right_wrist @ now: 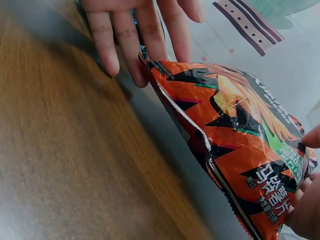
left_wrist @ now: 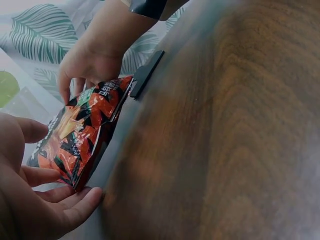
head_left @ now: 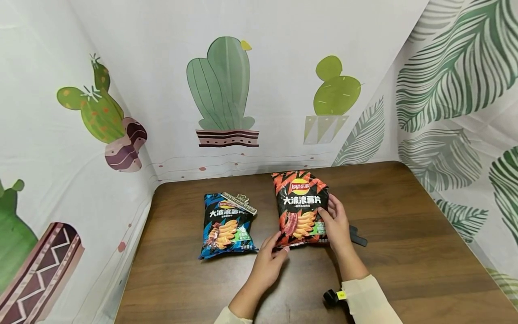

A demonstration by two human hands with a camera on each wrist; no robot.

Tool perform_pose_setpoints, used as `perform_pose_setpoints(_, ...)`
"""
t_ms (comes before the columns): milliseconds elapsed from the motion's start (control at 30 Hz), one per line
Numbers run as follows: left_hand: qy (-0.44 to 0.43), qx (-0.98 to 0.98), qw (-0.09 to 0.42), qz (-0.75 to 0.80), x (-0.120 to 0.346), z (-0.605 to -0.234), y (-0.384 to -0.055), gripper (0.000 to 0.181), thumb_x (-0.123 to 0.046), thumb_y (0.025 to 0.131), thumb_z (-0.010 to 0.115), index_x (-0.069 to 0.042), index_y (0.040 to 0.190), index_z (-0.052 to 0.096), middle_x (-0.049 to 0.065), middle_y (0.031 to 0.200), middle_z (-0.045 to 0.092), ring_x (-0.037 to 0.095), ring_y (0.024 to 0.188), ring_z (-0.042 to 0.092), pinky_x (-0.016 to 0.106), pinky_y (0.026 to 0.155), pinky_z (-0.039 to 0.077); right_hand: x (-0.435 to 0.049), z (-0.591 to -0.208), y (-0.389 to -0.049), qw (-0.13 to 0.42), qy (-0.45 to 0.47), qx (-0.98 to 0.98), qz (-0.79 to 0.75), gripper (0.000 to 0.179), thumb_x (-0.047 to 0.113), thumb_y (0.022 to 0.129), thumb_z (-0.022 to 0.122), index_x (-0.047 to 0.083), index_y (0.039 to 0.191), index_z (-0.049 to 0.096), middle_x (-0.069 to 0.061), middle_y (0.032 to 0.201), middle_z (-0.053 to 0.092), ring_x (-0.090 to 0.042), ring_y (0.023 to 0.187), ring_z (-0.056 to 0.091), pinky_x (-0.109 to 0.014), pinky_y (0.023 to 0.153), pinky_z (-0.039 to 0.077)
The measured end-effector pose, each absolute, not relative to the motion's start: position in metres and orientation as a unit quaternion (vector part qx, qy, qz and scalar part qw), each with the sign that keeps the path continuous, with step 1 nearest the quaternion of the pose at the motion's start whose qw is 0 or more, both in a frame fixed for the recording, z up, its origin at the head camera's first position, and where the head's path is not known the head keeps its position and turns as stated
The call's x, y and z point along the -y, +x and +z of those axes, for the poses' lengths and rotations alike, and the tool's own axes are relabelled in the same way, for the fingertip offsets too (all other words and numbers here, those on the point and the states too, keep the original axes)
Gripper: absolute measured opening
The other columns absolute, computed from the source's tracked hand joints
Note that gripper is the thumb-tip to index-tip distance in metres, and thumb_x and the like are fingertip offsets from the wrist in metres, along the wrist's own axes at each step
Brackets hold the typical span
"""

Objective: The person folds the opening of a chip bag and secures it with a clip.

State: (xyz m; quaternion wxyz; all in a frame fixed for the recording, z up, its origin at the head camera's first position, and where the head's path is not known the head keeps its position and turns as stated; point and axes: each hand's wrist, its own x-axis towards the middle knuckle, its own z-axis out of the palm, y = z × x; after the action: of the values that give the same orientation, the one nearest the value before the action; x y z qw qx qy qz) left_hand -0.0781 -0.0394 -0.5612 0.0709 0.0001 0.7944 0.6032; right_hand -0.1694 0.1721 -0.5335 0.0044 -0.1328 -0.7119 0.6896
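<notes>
A red and black potato chip bag (head_left: 300,211) stands out in the head view, its printed front facing me. My right hand (head_left: 337,222) grips its right side, thumb on the front and the other fingers behind the edge. At the lower left corner is my left hand (head_left: 267,265), its fingers extended and spread around that corner. The right wrist view shows the left fingers (right_wrist: 127,37) straight beside the bag's bottom seam. That seam (left_wrist: 97,137) runs crimped along the lower edge. Part of the right fingers is hidden behind the bag.
To the left, a blue chip bag (head_left: 222,225) lies on the brown wooden table (head_left: 182,288), with a ruler-patterned clip (head_left: 239,203) across its upper right corner. A black flat clip-like piece (head_left: 358,236) lies right of the red bag. Cactus-print cloth (head_left: 283,90) hangs behind the table.
</notes>
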Motion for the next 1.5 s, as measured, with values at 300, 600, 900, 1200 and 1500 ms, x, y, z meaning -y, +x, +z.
perform_pose_setpoints(300, 0.007, -0.805, 0.064, 0.590, 0.044, -0.562, -0.076, 0.063, -0.031, 0.098, 0.064, -0.008, 0.153, 0.043, 0.018, 0.156, 0.041, 0.025, 0.112, 0.067, 0.033, 0.095, 0.056, -0.167, -0.535, -0.171, 0.033, -0.111, 0.705, 0.700, 0.062, 0.010, 0.101, 0.058, 0.016, 0.157, 0.033, -0.010, 0.145, 0.046, -0.011, 0.119, 0.049, -0.010, 0.088, 0.045)
perform_pose_setpoints(600, 0.014, -0.809, 0.049, 0.586, 0.046, -0.560, -0.075, 0.067, -0.025, 0.098, 0.065, -0.004, 0.155, 0.038, 0.020, 0.159, 0.037, 0.036, 0.141, 0.046, 0.046, 0.108, 0.048, -0.161, -0.531, -0.171, 0.043, -0.094, 0.680, 0.726, 0.052, 0.016, 0.104, 0.054, 0.009, 0.154, 0.039, -0.007, 0.134, 0.048, -0.007, 0.112, 0.055, -0.013, 0.088, 0.049)
perform_pose_setpoints(900, 0.013, -0.817, 0.055, 0.574, 0.047, -0.559, -0.072, 0.075, -0.027, 0.097, 0.064, -0.008, 0.160, 0.027, 0.019, 0.162, 0.033, 0.035, 0.144, 0.042, 0.050, 0.110, 0.045, -0.157, -0.528, -0.172, 0.059, -0.113, 0.662, 0.739, 0.046, 0.024, 0.107, 0.050, 0.003, 0.148, 0.046, 0.001, 0.123, 0.052, -0.005, 0.106, 0.053, -0.012, 0.086, 0.047)
perform_pose_setpoints(1200, 0.001, -0.808, 0.057, 0.587, 0.050, -0.558, -0.072, 0.072, -0.023, 0.098, 0.062, -0.005, 0.159, 0.028, 0.019, 0.160, 0.037, 0.034, 0.143, 0.044, 0.047, 0.111, 0.045, -0.151, -0.526, -0.172, 0.077, -0.112, 0.628, 0.766, 0.033, 0.020, 0.107, 0.049, 0.001, 0.134, 0.052, 0.007, 0.103, 0.052, -0.005, 0.096, 0.054, -0.016, 0.081, 0.048)
perform_pose_setpoints(1500, -0.001, -0.804, 0.054, 0.592, 0.051, -0.560, -0.071, 0.071, -0.021, 0.098, 0.063, -0.004, 0.158, 0.030, 0.020, 0.160, 0.037, 0.034, 0.144, 0.042, 0.046, 0.112, 0.044, -0.148, -0.522, -0.172, 0.076, -0.121, 0.611, 0.779, 0.021, 0.022, 0.106, 0.052, 0.006, 0.120, 0.056, 0.008, 0.100, 0.055, -0.006, 0.094, 0.056, -0.018, 0.081, 0.050)
